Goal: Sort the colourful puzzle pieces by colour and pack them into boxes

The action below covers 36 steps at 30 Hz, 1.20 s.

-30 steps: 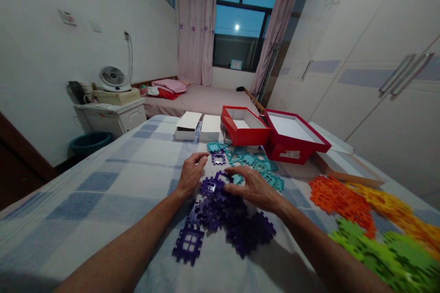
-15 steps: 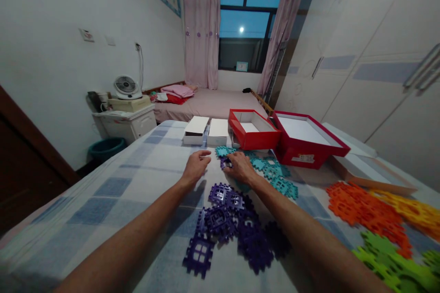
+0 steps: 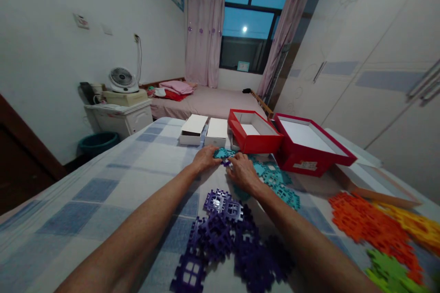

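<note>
My left hand (image 3: 205,158) is closed at the left edge of a teal notched building piece (image 3: 224,153). Just below that piece shows a bit of a purple building piece (image 3: 226,163), mostly hidden between the hands. The fingers of my right hand (image 3: 242,169) are bent and closed at its right side. Nearer to me lies a heap of purple notched pieces (image 3: 220,233), some with window shapes. More teal pieces (image 3: 275,176) lie spread beyond and right of my right hand.
Two white boxes (image 3: 216,130) stand past my hands, beside a red open box (image 3: 254,135) and a dark red box (image 3: 309,146). Orange pieces (image 3: 371,224), yellow pieces (image 3: 412,219) and green pieces (image 3: 392,270) lie at the right on the checked cloth (image 3: 99,190).
My left hand has moved right and taken hold of the teal piece, where before it was apart with nothing in it. My right hand stays by the purple piece. The view has shifted slightly.
</note>
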### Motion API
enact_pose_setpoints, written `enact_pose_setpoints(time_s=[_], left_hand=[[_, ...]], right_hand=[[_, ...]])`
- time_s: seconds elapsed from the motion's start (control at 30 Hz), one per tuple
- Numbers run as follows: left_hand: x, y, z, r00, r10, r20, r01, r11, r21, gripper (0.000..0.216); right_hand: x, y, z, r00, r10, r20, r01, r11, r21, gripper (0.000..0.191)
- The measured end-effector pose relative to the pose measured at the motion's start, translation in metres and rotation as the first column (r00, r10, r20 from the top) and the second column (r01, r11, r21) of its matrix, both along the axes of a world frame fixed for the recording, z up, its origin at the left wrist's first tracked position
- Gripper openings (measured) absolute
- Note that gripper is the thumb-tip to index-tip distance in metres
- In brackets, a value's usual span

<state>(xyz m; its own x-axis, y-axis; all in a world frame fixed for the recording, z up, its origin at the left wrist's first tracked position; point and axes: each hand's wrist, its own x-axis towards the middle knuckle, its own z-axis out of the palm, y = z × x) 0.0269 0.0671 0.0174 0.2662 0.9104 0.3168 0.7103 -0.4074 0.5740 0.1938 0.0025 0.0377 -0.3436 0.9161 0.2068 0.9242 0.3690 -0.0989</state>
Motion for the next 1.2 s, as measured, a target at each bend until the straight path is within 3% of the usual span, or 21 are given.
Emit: enact_pose_setpoints(time_s=[0.13, 0.27, 0.37, 0.47, 0.57, 0.67, 0.8, 0.9, 0.97, 1.07, 1.13, 1.2], left_hand=[[-0.002, -0.003, 0.001, 0.998, 0.044, -0.041, -0.043, 0.998, 0.040, 0.037], [-0.014, -0.007, 0.007, 0.989, 0.145, 0.024, -0.147, 0.986, 0.078, 0.043], [-0.026, -0.012, 0.013, 0.981, 0.170, 0.089, -0.177, 0.982, 0.068, 0.042], [-0.036, -0.017, 0.016, 0.979, 0.151, 0.138, -0.160, 0.986, 0.056, 0.042], [-0.033, -0.022, 0.017, 0.982, 0.095, 0.165, -0.105, 0.993, 0.052, 0.043], [-0.006, -0.030, 0.017, 0.986, -0.018, 0.169, 0.013, 0.999, 0.035, 0.043], [0.049, -0.041, 0.021, 0.949, -0.264, 0.170, 0.257, 0.964, 0.063, 0.047], [0.069, -0.043, 0.023, 0.921, -0.355, 0.161, 0.347, 0.935, 0.074, 0.054], [0.062, -0.038, 0.018, 0.961, -0.259, 0.103, 0.253, 0.965, 0.068, 0.045], [0.038, -0.023, 0.004, 1.000, 0.020, -0.019, -0.018, 0.993, 0.120, 0.033], [0.026, -0.012, -0.007, 0.994, 0.068, -0.085, -0.056, 0.989, 0.135, 0.032], [0.022, -0.002, -0.015, 0.992, 0.040, -0.116, -0.026, 0.992, 0.120, 0.030]], right_hand=[[-0.009, 0.019, -0.010, 0.998, -0.033, 0.051, 0.031, 0.999, 0.039, 0.026], [-0.011, 0.020, 0.002, 0.998, 0.023, 0.055, -0.022, 1.000, -0.016, 0.020], [-0.006, 0.005, 0.017, 0.997, 0.066, -0.041, -0.068, 0.997, -0.028, 0.017], [0.003, -0.030, 0.029, 0.970, 0.157, -0.184, -0.164, 0.986, -0.024, 0.013], [0.009, -0.078, 0.033, 0.918, 0.266, -0.293, -0.304, 0.948, -0.092, 0.011], [0.007, -0.118, 0.032, 0.881, 0.288, -0.377, -0.374, 0.910, -0.179, 0.012], [0.010, -0.141, 0.030, 0.877, 0.248, -0.411, -0.364, 0.903, -0.230, 0.019], [0.029, -0.142, 0.026, 0.901, 0.181, -0.394, -0.268, 0.947, -0.177, 0.029], [0.047, -0.141, 0.020, 0.911, 0.114, -0.396, -0.172, 0.979, -0.112, 0.028], [0.072, -0.139, 0.007, 0.903, 0.034, -0.429, -0.056, 0.998, -0.038, 0.024], [0.081, -0.138, -0.003, 0.889, 0.026, -0.458, -0.034, 0.999, -0.009, 0.023], [0.082, -0.137, -0.010, 0.879, 0.031, -0.476, -0.032, 0.999, 0.006, 0.023]])
